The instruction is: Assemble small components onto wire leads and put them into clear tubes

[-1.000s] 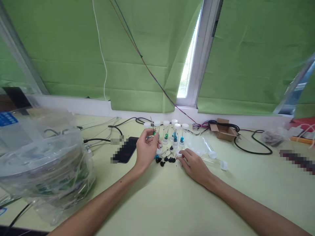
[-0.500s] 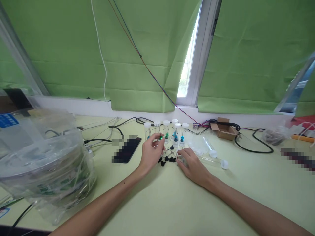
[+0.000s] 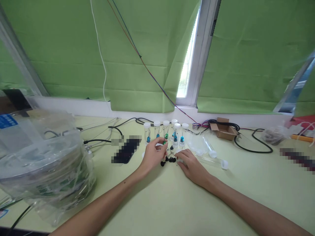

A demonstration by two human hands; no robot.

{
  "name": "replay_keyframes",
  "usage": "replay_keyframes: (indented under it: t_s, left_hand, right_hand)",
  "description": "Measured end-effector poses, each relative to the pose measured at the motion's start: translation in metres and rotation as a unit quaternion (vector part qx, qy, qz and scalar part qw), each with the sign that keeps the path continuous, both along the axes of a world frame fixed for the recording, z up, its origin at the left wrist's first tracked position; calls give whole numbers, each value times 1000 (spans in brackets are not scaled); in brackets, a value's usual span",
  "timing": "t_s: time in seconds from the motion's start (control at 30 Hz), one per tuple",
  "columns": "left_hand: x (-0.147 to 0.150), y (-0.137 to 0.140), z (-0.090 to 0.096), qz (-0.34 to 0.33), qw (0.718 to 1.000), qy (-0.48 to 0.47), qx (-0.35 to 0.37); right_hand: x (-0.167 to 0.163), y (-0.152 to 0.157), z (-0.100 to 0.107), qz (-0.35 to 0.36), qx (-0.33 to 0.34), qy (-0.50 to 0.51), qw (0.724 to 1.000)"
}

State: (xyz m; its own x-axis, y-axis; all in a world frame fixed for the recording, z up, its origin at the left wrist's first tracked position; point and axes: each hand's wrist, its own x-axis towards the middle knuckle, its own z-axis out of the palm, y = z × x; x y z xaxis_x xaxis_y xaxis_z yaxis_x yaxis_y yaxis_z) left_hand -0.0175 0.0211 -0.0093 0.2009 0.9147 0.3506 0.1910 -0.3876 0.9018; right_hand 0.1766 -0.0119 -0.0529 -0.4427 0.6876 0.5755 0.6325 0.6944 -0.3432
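My left hand pinches a small shiny green piece with a thin dark stem between thumb and fingertips, just in front of a row of clear tubes. My right hand rests on the table with curled fingers around something small and whitish, mostly hidden by them. Between the hands lie several small black pieces and some thin wire-like bits. Behind them several white-capped clear tubes stand upright, with blue or green pieces like the held one inside.
Clear tubes and a clear plastic bag lie right of my right hand. A phone is to the left. A large plastic-wrapped spool stands at far left. Black cables and a small open cardboard box are at the back.
My left hand has moved slightly right and down with the green piece, away from the tubes, uncovering those at the left. My right hand has barely shifted.
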Motion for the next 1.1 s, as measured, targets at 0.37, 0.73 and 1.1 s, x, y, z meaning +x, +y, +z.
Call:
replay_keyframes:
  t_s: [0.37,0.73,1.1]
  left_hand:
    - [-2,3,0,4,1000,-17,-16]
    - [-4,5,0,26,1000,-15,-3]
    - [-1,-1,3,13,1000,-7,-17]
  right_hand:
    - [0,1,-2,-27,-4,13,1000]
    - [-3,-6,5,6,3,22,1000]
    - [-1,-5,4,26,2,-2,1000]
